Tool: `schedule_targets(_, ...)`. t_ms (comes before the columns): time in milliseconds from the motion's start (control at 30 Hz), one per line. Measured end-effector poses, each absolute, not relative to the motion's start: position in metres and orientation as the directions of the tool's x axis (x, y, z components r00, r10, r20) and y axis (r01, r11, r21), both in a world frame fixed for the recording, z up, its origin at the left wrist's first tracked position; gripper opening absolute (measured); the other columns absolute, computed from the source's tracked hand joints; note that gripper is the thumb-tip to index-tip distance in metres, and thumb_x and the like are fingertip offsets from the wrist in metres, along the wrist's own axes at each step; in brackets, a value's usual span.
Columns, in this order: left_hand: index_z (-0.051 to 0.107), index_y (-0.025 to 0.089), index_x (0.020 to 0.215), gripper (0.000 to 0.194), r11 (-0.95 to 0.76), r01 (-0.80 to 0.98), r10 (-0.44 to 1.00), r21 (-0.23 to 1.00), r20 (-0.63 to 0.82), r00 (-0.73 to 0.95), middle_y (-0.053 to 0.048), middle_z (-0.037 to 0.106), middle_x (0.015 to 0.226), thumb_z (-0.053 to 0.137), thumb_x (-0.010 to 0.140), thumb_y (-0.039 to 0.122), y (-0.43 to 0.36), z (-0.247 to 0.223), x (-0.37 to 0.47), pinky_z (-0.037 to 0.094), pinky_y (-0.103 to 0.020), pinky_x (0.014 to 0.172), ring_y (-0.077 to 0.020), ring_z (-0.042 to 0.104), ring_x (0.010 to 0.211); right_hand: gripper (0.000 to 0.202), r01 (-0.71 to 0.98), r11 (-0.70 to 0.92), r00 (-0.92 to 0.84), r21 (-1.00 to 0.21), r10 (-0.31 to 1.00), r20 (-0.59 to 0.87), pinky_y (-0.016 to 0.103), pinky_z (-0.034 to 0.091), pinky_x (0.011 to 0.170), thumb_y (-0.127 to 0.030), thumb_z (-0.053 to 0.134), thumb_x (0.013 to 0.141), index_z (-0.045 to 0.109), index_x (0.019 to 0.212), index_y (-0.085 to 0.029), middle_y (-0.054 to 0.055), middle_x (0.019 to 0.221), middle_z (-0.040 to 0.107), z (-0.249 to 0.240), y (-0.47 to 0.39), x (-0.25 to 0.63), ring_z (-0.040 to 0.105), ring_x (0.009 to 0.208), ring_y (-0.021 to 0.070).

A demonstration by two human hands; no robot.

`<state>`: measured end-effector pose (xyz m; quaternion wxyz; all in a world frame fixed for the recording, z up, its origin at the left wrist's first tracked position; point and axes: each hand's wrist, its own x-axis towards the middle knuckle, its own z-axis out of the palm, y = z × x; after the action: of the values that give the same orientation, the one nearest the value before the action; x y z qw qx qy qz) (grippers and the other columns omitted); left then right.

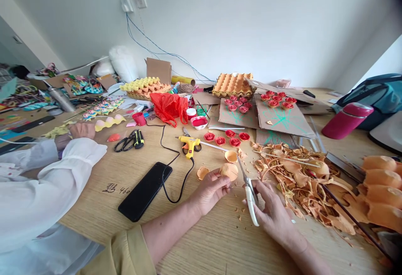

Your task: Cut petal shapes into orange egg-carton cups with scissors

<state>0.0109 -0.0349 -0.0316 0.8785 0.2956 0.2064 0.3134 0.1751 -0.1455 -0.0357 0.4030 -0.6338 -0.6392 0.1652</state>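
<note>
My left hand [211, 192] pinches an orange egg-carton cup [229, 172] between thumb and fingers, just above the table. White-handled scissors [250, 201] are in my right hand [270, 208], their blades pointing away from me, close to the cup's right side. Behind the held cup sits another cut cup [231, 156], hollow side up. A petal-edged orange piece [202, 172] lies left of it. Small orange scraps are scattered below the blades. To the right spreads a big heap of orange carton offcuts [292, 174].
A yellow glue gun [190, 145] with a looping black cord and a black phone [145, 191] lie to the left. Red paper roses [230, 133] and cardboard sheets [282, 118] are farther back. A pink bottle [347, 120] stands right. A co-worker's white sleeve [78, 157] extends from the left.
</note>
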Motion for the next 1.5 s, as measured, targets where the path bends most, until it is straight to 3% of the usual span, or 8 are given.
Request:
schedule_targets(167,0.061,0.016,0.076,0.030,0.682,-0.521,0.690,0.513,-0.215,0.691,0.004,0.051,0.072,0.088,0.064,0.020,-0.032,-0.026,0.010,0.040,-0.023,0.067,-0.0074,0.047,0.068,0.012,0.750,0.159,0.061,-0.642,0.950,0.306,0.038,0.043,0.076,-0.026,0.064,0.086,0.052,0.085,-0.024,0.004,0.083,0.064,-0.036,-0.143,0.174,0.056,0.081,0.0249)
schedule_targets(467,0.057,0.015,0.075,0.034,0.710,-0.541,0.674,0.451,-0.214,0.707,0.005,0.047,0.072,0.089,0.064,0.021,-0.035,-0.027,0.011,0.039,-0.023,0.066,-0.0072,0.045,0.068,0.021,0.866,0.212,-0.039,-0.453,0.932,0.360,0.045,0.041,0.085,-0.024,0.063,0.085,0.042,0.081,-0.024,0.000,0.076,0.057,-0.034,-0.140,0.169,0.056,0.072,0.0219)
schedule_targets(700,0.060,0.015,0.083,0.026,0.693,-0.482,0.632,0.535,-0.129,0.765,0.003,0.049,0.072,0.083,0.074,0.024,-0.037,-0.031,0.012,0.041,-0.020,0.067,-0.0072,0.047,0.068,0.017,0.854,0.238,-0.053,-0.463,0.924,0.378,0.046,0.039,0.089,-0.026,0.056,0.090,0.040,0.084,-0.024,0.000,0.078,0.055,-0.033,-0.141,0.168,0.056,0.074,0.0207)
schedule_targets(967,0.062,0.015,0.085,0.025,0.652,-0.412,0.609,0.637,-0.117,0.784,0.003,0.050,0.070,0.082,0.073,0.024,-0.039,-0.033,0.014,0.040,-0.023,0.066,-0.0081,0.044,0.066,0.015,0.818,0.295,-0.087,-0.494,0.912,0.401,0.049,0.039,0.092,-0.027,0.051,0.094,0.039,0.085,-0.024,0.000,0.080,0.052,-0.032,-0.141,0.167,0.053,0.073,0.0201)
schedule_targets(1500,0.062,0.014,0.079,0.028,0.661,-0.351,0.578,0.663,-0.152,0.802,0.002,0.053,0.068,0.085,0.068,0.024,-0.040,-0.031,0.011,0.041,-0.025,0.071,-0.0090,0.047,0.069,0.020,0.854,0.341,-0.131,-0.392,0.871,0.474,0.054,0.031,0.105,-0.023,0.057,0.082,0.038,0.090,-0.023,-0.001,0.082,0.049,-0.030,-0.143,0.173,0.055,0.076,0.0208)
